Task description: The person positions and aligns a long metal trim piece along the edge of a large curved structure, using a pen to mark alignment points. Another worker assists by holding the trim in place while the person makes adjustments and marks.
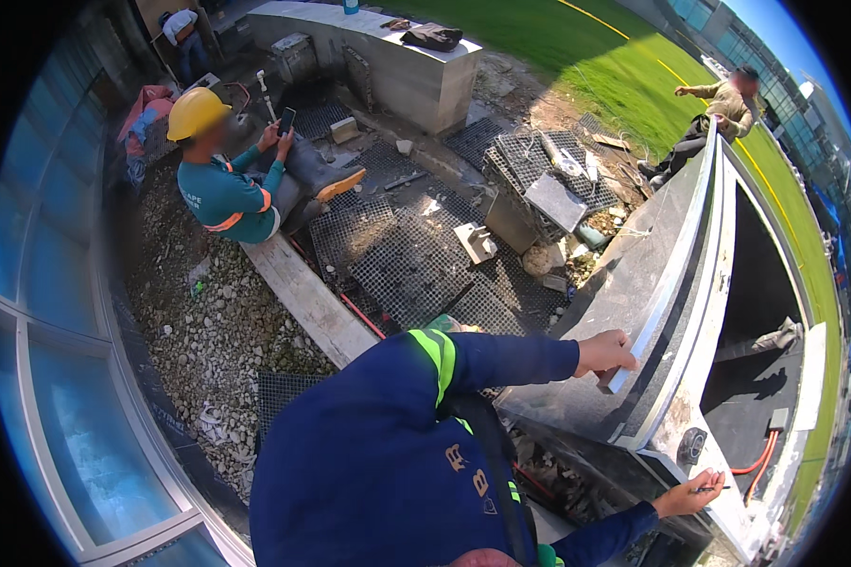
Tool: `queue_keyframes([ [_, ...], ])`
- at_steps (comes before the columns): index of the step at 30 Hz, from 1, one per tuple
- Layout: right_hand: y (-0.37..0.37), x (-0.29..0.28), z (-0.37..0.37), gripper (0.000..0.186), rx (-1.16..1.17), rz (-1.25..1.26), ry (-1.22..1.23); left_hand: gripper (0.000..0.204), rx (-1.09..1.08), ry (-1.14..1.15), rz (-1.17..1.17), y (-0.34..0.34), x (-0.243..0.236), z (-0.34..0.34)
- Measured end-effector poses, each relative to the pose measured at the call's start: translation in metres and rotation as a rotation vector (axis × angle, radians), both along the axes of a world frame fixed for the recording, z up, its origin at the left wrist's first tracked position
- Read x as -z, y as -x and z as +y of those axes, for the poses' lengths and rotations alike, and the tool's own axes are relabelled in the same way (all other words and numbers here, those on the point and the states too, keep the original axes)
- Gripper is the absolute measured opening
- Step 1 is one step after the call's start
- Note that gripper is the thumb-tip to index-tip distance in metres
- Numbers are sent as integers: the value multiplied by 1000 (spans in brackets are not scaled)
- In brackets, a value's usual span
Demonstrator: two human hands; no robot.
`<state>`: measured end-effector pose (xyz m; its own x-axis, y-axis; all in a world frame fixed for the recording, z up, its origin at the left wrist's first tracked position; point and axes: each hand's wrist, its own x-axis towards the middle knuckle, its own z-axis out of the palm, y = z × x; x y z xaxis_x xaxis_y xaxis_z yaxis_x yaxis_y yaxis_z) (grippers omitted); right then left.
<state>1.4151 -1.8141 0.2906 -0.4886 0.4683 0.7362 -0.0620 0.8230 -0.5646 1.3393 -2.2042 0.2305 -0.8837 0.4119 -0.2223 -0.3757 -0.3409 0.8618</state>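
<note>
My left hand (607, 352) is closed around the near end of a long metal straightedge (672, 291). The bar runs away from me along a grey stone slab (577, 408), beside a pale ledge (695, 383). At its far end a person in a tan top (728, 102) has a hand by it. Lower right, my right hand (690, 494) rests by the ledge, its fingers pinching a thin dark pen or pencil (709, 489). Just above that hand a black tape measure (691, 445) lies on the ledge.
Orange cables (753, 468) rise to a grey box beyond the ledge. A person in a yellow helmet (199, 114) sits on a concrete curb (303, 298), holding a phone. Black grid panels (411, 265) and rubble cover the ground. Glass panels (95, 416) stand at left.
</note>
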Motion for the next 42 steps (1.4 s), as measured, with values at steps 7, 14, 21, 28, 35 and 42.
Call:
queue_keyframes([
  [7,-3,1,0,38,-19,8,-7,51,74,-4,-42,-36,5,17],
  [14,-1,1,-4,37,-66,16,46,49,108,6,-23,-48,5,25],
  [21,-1,4,-4,37,-95,99,-14,52,149,41,-77,-55,14,34],
  [28,-4,0,-5,35,-68,23,-47,58,102,50,-48,-72,25,58],
  [35,0,6,1,37,-38,8,-33,66,154,3,-37,-90,21,83],
  [42,-6,-5,-15,38,-90,21,9,61,194,48,-32,-103,12,101],
])
